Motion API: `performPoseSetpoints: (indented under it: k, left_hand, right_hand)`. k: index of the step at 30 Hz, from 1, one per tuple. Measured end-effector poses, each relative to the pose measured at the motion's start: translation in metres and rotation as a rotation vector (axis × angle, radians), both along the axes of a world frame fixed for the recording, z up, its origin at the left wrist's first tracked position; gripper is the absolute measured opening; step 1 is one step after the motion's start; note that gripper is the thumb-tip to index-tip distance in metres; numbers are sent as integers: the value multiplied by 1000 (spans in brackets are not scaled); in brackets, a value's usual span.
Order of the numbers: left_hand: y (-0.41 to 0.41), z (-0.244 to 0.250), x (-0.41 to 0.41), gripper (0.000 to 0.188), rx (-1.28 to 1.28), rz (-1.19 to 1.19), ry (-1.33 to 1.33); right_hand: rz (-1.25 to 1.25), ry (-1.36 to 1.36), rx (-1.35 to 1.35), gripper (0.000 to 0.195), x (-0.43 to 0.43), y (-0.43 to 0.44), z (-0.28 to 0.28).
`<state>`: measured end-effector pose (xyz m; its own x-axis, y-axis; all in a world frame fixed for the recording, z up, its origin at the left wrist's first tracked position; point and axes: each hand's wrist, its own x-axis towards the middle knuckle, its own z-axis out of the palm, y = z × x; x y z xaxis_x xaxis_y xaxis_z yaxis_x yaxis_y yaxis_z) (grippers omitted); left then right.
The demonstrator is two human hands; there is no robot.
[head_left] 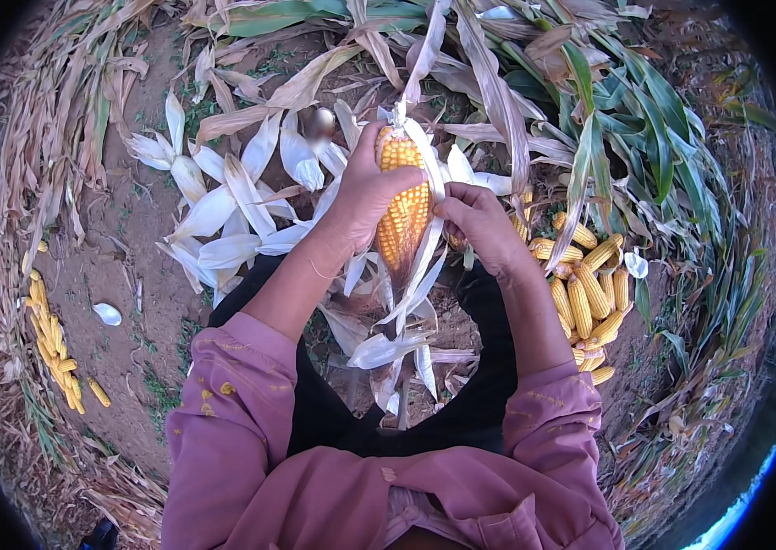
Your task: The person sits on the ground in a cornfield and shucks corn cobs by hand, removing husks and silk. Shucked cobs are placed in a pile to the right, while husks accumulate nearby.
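Note:
My left hand (pixel 377 182) grips a yellow ear of corn (pixel 404 206), its thumb lying across the kernels. The ear hangs tip down, and its lower kernels are browned near dark silk. A pale strip of husk (pixel 434 165) runs down the ear's right side from the knotted stalk end at the top. My right hand (pixel 476 223) pinches that strip between thumb and fingers, right beside the ear. More torn husk (pixel 388 350) dangles beneath the ear, between my knees.
Peeled husks (pixel 229 213) lie on the soil ahead and to the left. Bare corn cobs (pixel 587 289) are heaped at right, and another row of cobs (pixel 54 344) lies far left. Corn stalks with dry and green leaves (pixel 635 124) spread across the top and right.

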<state>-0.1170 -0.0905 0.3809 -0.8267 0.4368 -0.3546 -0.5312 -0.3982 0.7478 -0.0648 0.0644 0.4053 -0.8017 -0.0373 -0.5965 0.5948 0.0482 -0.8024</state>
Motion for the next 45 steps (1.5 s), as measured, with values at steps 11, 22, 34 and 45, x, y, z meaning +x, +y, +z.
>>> performPoseSetpoints:
  k: [11, 22, 34, 45]
  left_hand:
    - [5, -16, 3, 61, -311, -102, 100]
    - [17, -15, 16, 46, -37, -346, -64]
    - [-1, -39, -14, 43, 238, 129, -215]
    - [-10, -38, -20, 40, 346, 203, -216]
  right_hand:
    - [-375, 67, -460, 24, -12, 24, 14]
    - [-667, 275, -822, 30, -13, 52, 7]
    - [134, 203, -18, 34, -2, 17, 1]
    - [453, 14, -31, 34, 5, 11, -10]
